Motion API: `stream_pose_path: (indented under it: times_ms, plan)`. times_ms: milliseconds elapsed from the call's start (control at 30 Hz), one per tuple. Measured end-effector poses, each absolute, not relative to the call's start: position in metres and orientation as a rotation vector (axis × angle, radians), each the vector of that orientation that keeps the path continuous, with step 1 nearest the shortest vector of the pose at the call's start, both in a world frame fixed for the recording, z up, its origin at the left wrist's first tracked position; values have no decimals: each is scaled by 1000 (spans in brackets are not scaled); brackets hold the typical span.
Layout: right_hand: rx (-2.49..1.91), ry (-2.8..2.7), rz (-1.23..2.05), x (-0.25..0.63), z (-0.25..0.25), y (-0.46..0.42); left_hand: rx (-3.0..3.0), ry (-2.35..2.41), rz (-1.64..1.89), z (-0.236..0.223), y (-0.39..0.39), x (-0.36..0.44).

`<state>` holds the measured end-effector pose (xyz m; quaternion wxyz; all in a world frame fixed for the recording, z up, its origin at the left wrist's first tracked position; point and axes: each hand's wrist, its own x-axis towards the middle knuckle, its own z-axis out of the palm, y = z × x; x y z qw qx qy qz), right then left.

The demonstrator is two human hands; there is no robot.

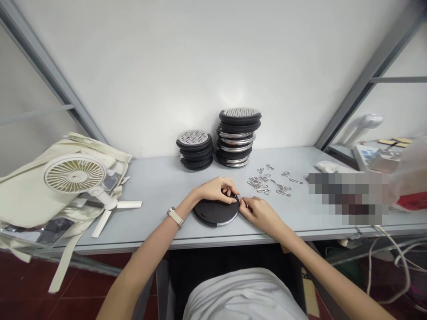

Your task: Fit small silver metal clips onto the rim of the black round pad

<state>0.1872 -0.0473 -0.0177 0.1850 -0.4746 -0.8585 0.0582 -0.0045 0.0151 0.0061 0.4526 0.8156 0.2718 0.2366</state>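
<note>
A round black disc (215,213) with a metal rim lies flat on the grey table (160,186) in front of me. My left hand (216,189) rests on its far edge, fingers curled and pressed on the disc near its right rim. My right hand (258,211) is closed in a pinch at the same spot on the rim, holding a small metal clip (243,201). The two hands' fingertips almost touch.
Several loose metal clips and rings (267,182) lie just right of the disc. Two stacks of black discs with perforated metal tops (195,149) (238,135) stand at the wall. A white fan (75,174) on a cream bag lies left. Cables (400,262) hang right.
</note>
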Motion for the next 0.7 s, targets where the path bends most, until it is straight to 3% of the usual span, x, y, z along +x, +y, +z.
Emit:
stream_pose_path:
  times_ms: [700]
  plan:
    - [-1304,-2489,112,189,-19,-46,2094,718,548,11,12,-4]
